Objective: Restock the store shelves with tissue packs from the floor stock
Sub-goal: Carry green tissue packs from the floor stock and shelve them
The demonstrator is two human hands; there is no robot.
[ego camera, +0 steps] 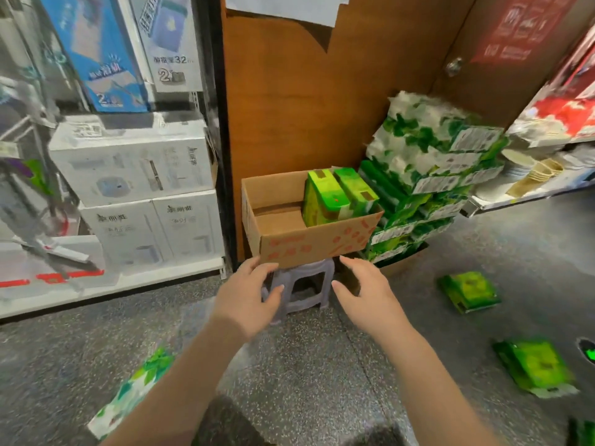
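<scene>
Two bare hands reach toward an open cardboard box of green tissue packs set on a small stool in a shop aisle.

A brown wooden door [322,107] fills the background; left of it a shelf [112,278] holds white appliance cartons. A leaning stack of leaf-printed packs [428,156] stands to the right of the cardboard box [309,243], which rests on a grey plastic stool [299,284]. Inside it, two green tissue packs [338,194] stand on end at the right side, long axes upright, tops tilted slightly away. More packs [468,291] lie flat on the floor. The left hand [248,297] and right hand [367,294] are both unclenched and hold nothing, fingers spread just below the box's front wall. Gripping the box at both lower corners would likely steady it on the narrow stool.
</scene>
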